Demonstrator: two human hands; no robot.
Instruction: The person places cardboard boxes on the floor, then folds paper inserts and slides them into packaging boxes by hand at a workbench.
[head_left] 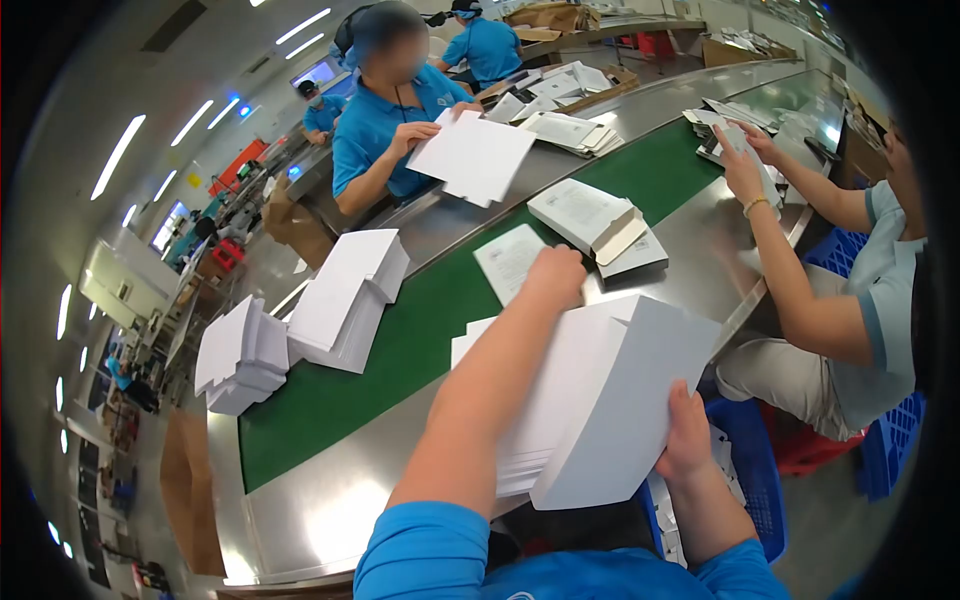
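My right hand [688, 430] grips the lower right edge of a large white cardboard piece [625, 405], thumb on the near face. This piece stands tilted against a stack of flat white cardboard [545, 375] at the table's near edge. Reaching across the stack, my left hand [557, 275] has its fingers curled beside a flat white printed box [508, 262] on the green belt [430, 340]. Whatever those fingers hold is hidden. Just beyond my left hand lie a few more white printed boxes [585, 215], partly overlapping.
Two white cardboard stacks [345, 295] [240, 350] stand on the belt to the left. Across it, a co-worker [395, 110] holds white cardboard sheets [475, 155]. A second person [840, 270] handles boxes at right. Below my right arm sits a blue crate [750, 470].
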